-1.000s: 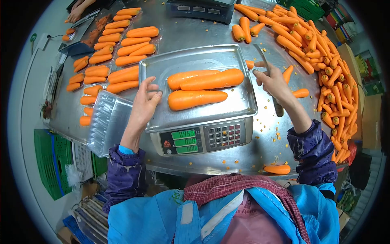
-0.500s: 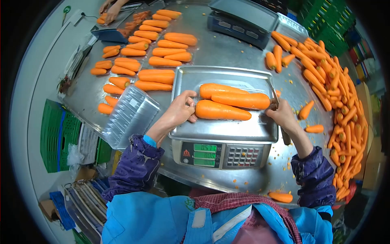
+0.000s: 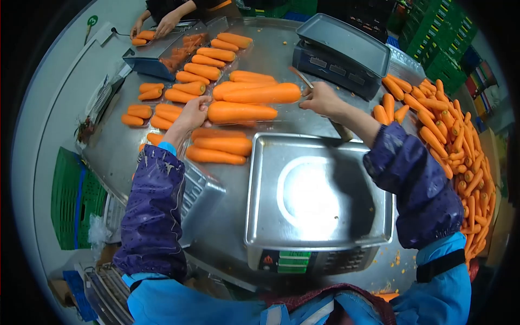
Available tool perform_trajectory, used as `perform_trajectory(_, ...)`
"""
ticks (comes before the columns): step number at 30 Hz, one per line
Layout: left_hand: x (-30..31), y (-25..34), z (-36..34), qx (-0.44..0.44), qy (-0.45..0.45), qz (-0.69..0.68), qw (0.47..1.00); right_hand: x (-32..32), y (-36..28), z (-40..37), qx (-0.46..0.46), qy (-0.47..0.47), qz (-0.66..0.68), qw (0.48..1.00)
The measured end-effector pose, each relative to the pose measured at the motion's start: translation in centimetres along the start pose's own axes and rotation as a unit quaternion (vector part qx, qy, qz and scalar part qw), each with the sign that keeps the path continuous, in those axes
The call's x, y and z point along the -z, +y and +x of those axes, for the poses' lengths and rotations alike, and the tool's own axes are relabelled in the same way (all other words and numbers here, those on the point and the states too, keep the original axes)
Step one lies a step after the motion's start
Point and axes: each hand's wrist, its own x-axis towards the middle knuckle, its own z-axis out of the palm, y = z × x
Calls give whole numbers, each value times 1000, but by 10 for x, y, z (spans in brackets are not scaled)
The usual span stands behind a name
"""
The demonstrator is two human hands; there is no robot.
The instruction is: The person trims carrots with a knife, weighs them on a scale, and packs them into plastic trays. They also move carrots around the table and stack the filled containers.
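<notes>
My left hand [image 3: 193, 115] grips the left end of a clear plastic tray of carrots [image 3: 244, 111], held over the packed rows beyond the scale. Three large carrots lie side by side on it. At the tray's right end is my right hand [image 3: 325, 101], its fingers closed around a knife [image 3: 301, 77] whose blade points up and left; the other end of the knife sticks out below the palm. Whether these fingers also press on the tray is hard to see. The scale [image 3: 319, 142] in front of me has a bare steel pan and a green lit display [image 3: 293, 262].
Packs of carrots [image 3: 219, 146] stand in rows at left, beside a stack of clear trays [image 3: 201, 200]. A second scale [image 3: 344, 51] sits at the back. Loose carrots [image 3: 460, 146] pile up on the right. Another person's hands [image 3: 168, 24] hold carrots at the far left.
The tray of carrots has come off the scale pan and moved forward and left in my hands. The knife has moved along with my right hand. The view has shifted.
</notes>
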Motion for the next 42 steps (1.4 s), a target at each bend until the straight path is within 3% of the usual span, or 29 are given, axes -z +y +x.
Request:
perform_trajectory(2,4,-4,13,12,17,6,1000,-18,-1,30,10,1,-42,999)
perform_trajectory(4,5,-12,25,45,89,7,995,-35,-2,54,18,-2,-85,996)
perform_trajectory(6,7,-21,34,39,93,9,995,-49,-1,71,-24,-22,-51,998)
perform_trajectory(9,10,-66,65,53,94,39,993,-70,8,86,1,21,-67,998)
perform_trajectory(11,13,-62,62,67,95,9,993,-68,6,85,8,35,-71,997)
perform_trajectory(13,11,-58,50,84,92,-18,992,-58,8,78,-26,-35,-49,998)
perform_trajectory(15,10,-27,12,12,138,41,989,-47,16,70,-7,-6,-38,999)
perform_trajectory(16,12,-18,-7,-27,135,50,989,-36,13,59,14,24,-29,999)
perform_trajectory(17,15,-12,-27,-68,130,59,987,-20,12,46,0,-9,14,1000)
perform_trajectory(19,20,-8,-72,-156,154,181,959,7,10,10,-2,-8,64,998)
perform_trajectory(21,17,7,-132,-152,124,216,956,35,4,-33,-3,-2,113,994)
perform_trajectory(23,8,20,-189,-79,86,265,957,61,-2,-85,-38,-43,212,976)
perform_trajectory(26,0,-4,-242,-82,56,288,953,78,9,-163,-72,-6,294,953)
perform_trajectory(31,-3,-46,-264,-38,105,289,951,74,35,-280,-147,30,403,903)
perform_trajectory(34,-17,-35,-273,-115,95,304,941,64,47,-334,-179,76,465,863)
perform_trajectory(36,-18,-29,-277,-131,91,478,864,54,49,-362,-223,96,453,858)
perform_trajectory(40,-18,-45,-272,-147,105,473,863,36,47,-406,-273,93,459,840)
perform_trajectory(42,-17,-58,-268,-208,136,501,829,27,48,-426,-285,104,486,819)
